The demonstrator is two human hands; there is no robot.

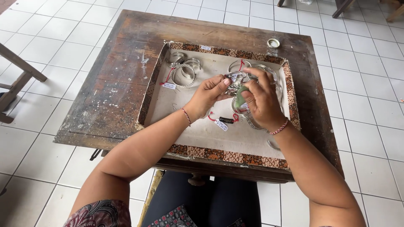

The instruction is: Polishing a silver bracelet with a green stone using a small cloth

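Silver bracelet point(234, 78) sits pinched in your left hand point(209, 93) above the tray's point(152, 82) far-right corner; your right hand point(261, 97), clamped on green cloth point(241, 98), rubs it; next, turn it.

There is one camera, and it sits on the person's head. It looks steeply down and a little forward, over the person's lap and both bare arms. The left hand point(209, 91) and the right hand point(261, 101) are close, just above the middle of the picture. Under them the view takes in the whole small wooden counter point(113, 90), seen from its near edge to its far edge, and the shallow tray with a patterned rim point(227, 154) lying on it. White floor tiles point(370, 84) fill the sides and the top. No second view is here, so nothing is shared.
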